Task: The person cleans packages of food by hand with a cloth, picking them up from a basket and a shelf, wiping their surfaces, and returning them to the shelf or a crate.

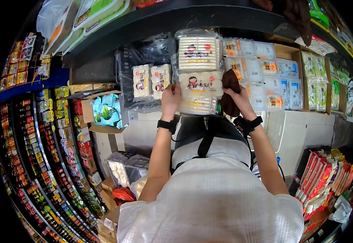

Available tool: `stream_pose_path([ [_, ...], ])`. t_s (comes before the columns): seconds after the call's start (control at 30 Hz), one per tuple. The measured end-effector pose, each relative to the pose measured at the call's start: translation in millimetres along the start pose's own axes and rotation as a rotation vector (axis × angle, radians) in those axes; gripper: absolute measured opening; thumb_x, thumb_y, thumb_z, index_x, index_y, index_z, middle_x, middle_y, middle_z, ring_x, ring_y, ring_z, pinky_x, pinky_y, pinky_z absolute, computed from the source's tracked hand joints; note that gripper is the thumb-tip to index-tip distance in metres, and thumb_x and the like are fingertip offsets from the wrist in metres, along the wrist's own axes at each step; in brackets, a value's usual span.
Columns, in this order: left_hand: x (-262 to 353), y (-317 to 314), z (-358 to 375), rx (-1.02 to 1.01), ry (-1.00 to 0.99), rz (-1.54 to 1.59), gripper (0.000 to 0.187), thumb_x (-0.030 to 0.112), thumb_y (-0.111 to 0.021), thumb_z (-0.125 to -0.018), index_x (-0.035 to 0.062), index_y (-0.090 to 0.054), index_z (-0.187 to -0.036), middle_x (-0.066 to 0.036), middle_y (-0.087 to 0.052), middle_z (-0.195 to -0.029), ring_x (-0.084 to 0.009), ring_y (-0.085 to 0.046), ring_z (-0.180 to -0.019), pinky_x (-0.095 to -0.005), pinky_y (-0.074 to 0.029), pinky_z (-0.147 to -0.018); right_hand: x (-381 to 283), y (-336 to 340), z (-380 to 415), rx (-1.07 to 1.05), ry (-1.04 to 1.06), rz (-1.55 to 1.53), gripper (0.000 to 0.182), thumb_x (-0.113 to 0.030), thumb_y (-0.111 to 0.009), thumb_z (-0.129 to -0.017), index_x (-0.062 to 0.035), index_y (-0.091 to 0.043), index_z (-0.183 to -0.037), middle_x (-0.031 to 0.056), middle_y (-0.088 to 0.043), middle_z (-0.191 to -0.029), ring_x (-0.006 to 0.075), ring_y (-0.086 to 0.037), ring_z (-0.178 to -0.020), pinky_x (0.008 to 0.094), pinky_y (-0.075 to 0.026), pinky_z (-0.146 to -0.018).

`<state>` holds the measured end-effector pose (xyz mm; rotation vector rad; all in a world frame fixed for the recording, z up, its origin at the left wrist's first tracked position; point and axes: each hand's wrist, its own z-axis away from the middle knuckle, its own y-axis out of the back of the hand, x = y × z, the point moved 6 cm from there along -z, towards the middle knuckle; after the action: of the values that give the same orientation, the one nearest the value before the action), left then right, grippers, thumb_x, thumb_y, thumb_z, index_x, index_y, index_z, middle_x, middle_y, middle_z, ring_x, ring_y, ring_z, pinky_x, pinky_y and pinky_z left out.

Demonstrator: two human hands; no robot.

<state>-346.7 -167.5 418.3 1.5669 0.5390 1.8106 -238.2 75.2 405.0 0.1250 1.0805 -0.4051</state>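
A clear-wrapped pack of white food with a printed face label lies on top of other white packs. My left hand is at its left edge, fingers closed together on that edge. At the right side my right hand has its fingers wrapped on a dark brown cloth, which touches the pack's right edge. Behind stands a stack of long white packs. Left of my left hand, two smaller white packs sit in a black crate lined with dark plastic.
Boxes of clear and orange packs stand to the right. A carton of blue bags is at left, beside tall shelves of snacks. A black shelf edge crosses above. Red packets stand at lower right.
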Motion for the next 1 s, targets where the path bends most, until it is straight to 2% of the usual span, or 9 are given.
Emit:
stream_pose_path([
  [0.2,1.4,-0.6,-0.5,0.000,-0.005,-0.061,0.032,0.030,-0.047,-0.087,0.0013,-0.060,-0.094,-0.018,-0.063,-0.085,-0.0364,-0.060,-0.081,-0.0406,-0.046,-0.070,-7.2,-6.6,-6.7,0.050,0.269,0.199,0.034,-0.010,-0.064,-0.071,0.0046,-0.058,-0.101,0.0097,-0.065,-0.090,0.0135,-0.059,-0.083,0.0275,-0.046,-0.074],
  [0.43,2.2,4.3,-2.3,0.024,0.008,-0.069,0.030,0.029,-0.048,-0.087,0.0032,-0.063,-0.089,-0.017,-0.064,-0.083,-0.0360,-0.060,-0.079,-0.0396,-0.046,-0.068,-4.0,-4.1,-10.9,0.010,0.252,0.133,0.034,-0.007,-0.062,-0.072,0.0068,-0.057,-0.102,0.0095,-0.064,-0.093,0.0138,-0.059,-0.085,0.0271,-0.046,-0.074],
  [0.53,-1.1,3.7,-5.1,-0.038,0.082,0.078,0.033,0.031,-0.050,-0.087,0.0011,-0.062,-0.085,-0.014,-0.063,-0.073,-0.0264,-0.061,-0.066,-0.0337,-0.045,-0.060,3.7,2.5,-9.4,-0.015,0.137,0.045,0.031,-0.006,-0.061,-0.074,0.0067,-0.057,-0.102,0.0078,-0.064,-0.092,0.0128,-0.058,-0.083,0.0263,-0.046,-0.073],
  [0.6,8.9,-0.8,-1.9,-0.143,0.094,0.239,0.038,0.036,-0.050,-0.089,0.0000,-0.062,-0.082,-0.005,-0.058,-0.063,-0.0131,-0.052,-0.056,-0.0274,-0.040,-0.054,15.3,6.8,-9.5,-0.032,0.011,0.053,0.028,-0.006,-0.061,-0.075,0.0049,-0.058,-0.101,0.0064,-0.063,-0.091,0.0115,-0.057,-0.080,0.0257,-0.046,-0.071],
  [0.7,19.4,-12.8,1.8,-0.195,0.085,0.486,0.042,0.039,-0.049,-0.090,0.0006,-0.061,-0.078,0.003,-0.051,-0.059,-0.0070,-0.042,-0.055,-0.0247,-0.037,-0.052,18.9,10.6,-4.4,0.007,0.006,-0.013,0.026,-0.006,-0.061,-0.076,0.0037,-0.059,-0.099,0.0058,-0.063,-0.089,0.0109,-0.057,-0.078,0.0256,-0.046,-0.070],
  [0.73,19.3,-16.6,4.2,-0.287,0.129,0.502,0.038,0.038,-0.049,-0.090,0.0019,-0.061,-0.087,0.002,-0.055,-0.070,-0.0077,-0.044,-0.062,-0.0233,-0.038,-0.057,22.3,12.9,-5.0,0.007,0.006,-0.014,0.026,-0.006,-0.061,-0.076,0.0037,-0.059,-0.099,0.0058,-0.063,-0.089,0.0109,-0.057,-0.078,0.0256,-0.046,-0.070],
  [0.87,30.4,-23.5,21.7,-0.269,0.184,0.746,0.036,0.032,-0.054,-0.089,0.0007,-0.054,-0.106,-0.003,-0.057,-0.091,-0.0094,-0.050,-0.080,-0.0229,-0.041,-0.071,21.1,17.6,-1.4,0.039,0.043,-0.036,0.024,-0.007,-0.063,-0.076,0.0028,-0.059,-0.098,0.0049,-0.063,-0.088,0.0104,-0.056,-0.076,0.0252,-0.045,-0.069],
  [0.93,48.1,-25.4,34.2,-0.429,0.168,0.897,0.046,0.018,-0.058,-0.086,0.0018,-0.039,-0.124,-0.007,-0.050,-0.118,-0.0152,-0.048,-0.107,-0.0274,-0.039,-0.090,16.5,21.2,0.7,0.059,0.059,-0.059,0.024,-0.007,-0.064,-0.075,0.0025,-0.060,-0.097,0.0043,-0.063,-0.087,0.0098,-0.056,-0.075,0.0252,-0.044,-0.068],
  [1.0,55.7,-26.8,36.9,-0.477,0.115,0.908,0.049,0.011,-0.060,-0.083,0.0016,-0.037,-0.125,-0.008,-0.051,-0.117,-0.0161,-0.049,-0.108,-0.0289,-0.040,-0.091,9.7,24.1,1.8,0.051,0.088,-0.052,0.022,-0.007,-0.063,-0.076,0.0021,-0.059,-0.096,0.0061,-0.062,-0.087,0.0138,-0.056,-0.076,0.0266,-0.043,-0.067],
])
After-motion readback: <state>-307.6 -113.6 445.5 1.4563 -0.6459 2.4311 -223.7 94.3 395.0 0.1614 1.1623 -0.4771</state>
